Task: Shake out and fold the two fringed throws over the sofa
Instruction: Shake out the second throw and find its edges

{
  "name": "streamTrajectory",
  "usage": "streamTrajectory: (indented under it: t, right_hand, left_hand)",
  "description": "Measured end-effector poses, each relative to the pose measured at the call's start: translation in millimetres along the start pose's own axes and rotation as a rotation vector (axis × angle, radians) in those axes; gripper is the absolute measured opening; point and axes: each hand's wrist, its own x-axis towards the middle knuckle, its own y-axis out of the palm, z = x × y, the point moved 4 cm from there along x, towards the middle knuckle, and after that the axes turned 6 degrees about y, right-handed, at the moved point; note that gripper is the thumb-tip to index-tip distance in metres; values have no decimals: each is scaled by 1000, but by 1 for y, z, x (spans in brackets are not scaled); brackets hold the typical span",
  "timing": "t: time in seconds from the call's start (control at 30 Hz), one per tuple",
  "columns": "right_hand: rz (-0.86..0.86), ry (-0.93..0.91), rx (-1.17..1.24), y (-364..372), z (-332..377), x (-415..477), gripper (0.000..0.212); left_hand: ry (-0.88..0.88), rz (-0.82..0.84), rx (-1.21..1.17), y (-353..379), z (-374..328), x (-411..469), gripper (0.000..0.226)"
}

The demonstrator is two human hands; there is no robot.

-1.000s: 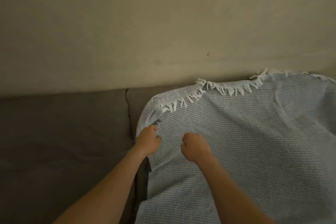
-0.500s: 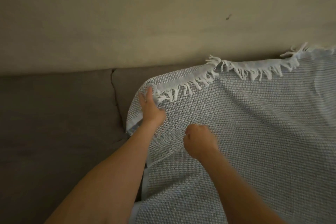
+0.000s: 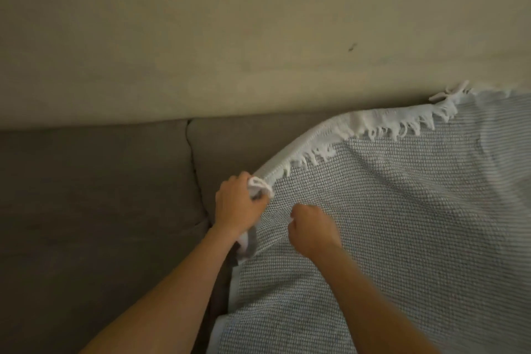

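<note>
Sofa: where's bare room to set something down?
Bare: grey fabric sofa left of its cushion seam, below the beige wall; narrower strip between seam and pale fringed waffle-weave throw. Crowded: right side, throw-covered, left hand and right hand gripping it.

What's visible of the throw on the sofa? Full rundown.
The throw is pale grey-blue waffle-weave cloth, cotton-like, with a white band and white fringe along its far edge. It lies spread over the grey sofa, running out of frame right and below. The left hand grips its bunched fringed corner; the right hand, curled on the cloth beside it, seems to pinch it.
</note>
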Motion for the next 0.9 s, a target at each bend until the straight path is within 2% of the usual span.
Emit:
streamTrajectory:
  t: [0.07, 0.17, 0.23, 0.27, 0.3, 0.4, 0.57, 0.67, 0.73, 0.9]
  right_hand:
    - [-69, -23, 15, -18, 10, -10, 38]
    - [-212, -140, -43, -43, 29, -24, 81]
    - [-283, -224, -126, -59, 44, -39, 98]
    - [-313, -252, -146, -66, 50, -47, 98]
    - [-343, -279, -148, -71, 56, -57, 91]
    - [-379, -325, -133, -85, 67, -86, 43]
    - [-312, -251, -177, -105, 71, -132, 12]
    - [-247, -116, -263, -115, 66, -159, 12]
    - [-239, -24, -295, -120, 57, -174, 16]
    - [-246, 180, -395, -122, 44, -219, 30]
  left_hand:
    - [36, 54, 42, -25, -6, -20, 33]
    - [100, 163, -122, -62, -26, -43, 26]
    - [141, 271, -179, -88, -44, -60, 15]
    - [158, 305, -181, -98, -51, -67, 16]
    - [180, 313, -186, -110, -58, -75, 16]
    - [207, 243, -185, -147, -69, -100, 20]
    - [251, 47, -82, -208, -75, -143, 27]
    - [233, -115, 6, -248, -67, -170, 9]
    - [197, -264, 36, -275, -55, -184, 16]
    - [-23, -573, 28, -356, -3, -214, 15]
